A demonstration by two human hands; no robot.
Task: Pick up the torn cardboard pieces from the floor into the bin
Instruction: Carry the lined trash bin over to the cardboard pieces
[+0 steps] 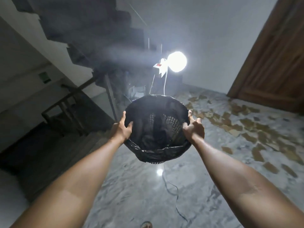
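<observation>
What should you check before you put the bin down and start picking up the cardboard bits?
1. Both hands hold the bin: ok, left hand and right hand grip opposite sides.
2. Black liner folded over the rim: ok.
3. Room inside the bin: ok, no cardboard seen in it.
4. Cardboard pieces in sight: ok, scattered on the floor to the right.
5. Cable on the floor ahead: not ok, trip risk.
6. Bare floor to set the bin on: ok.
</observation>
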